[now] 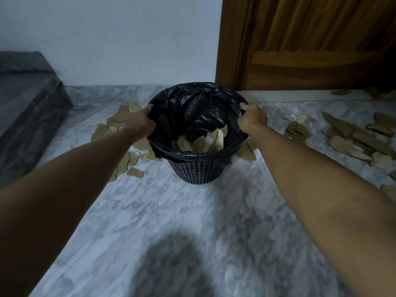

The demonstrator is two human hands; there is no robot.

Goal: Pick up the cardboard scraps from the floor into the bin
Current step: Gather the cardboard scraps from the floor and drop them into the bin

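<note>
A black mesh bin (198,170) lined with a black plastic bag (192,101) stands on the marble floor, tilted a little towards me. Several cardboard scraps (201,142) lie inside it. My left hand (140,120) grips the bin's left rim, and my right hand (252,118) grips the right rim over the bag's edge. Loose cardboard scraps (122,123) are scattered on the floor left of the bin. More cardboard pieces (353,136) lie on the floor to the right.
A white wall runs behind the bin, and a wooden door (310,43) stands at the back right. A dark stone step (27,103) rises at the left. Grey marble floor (182,221) stretches in front of the bin.
</note>
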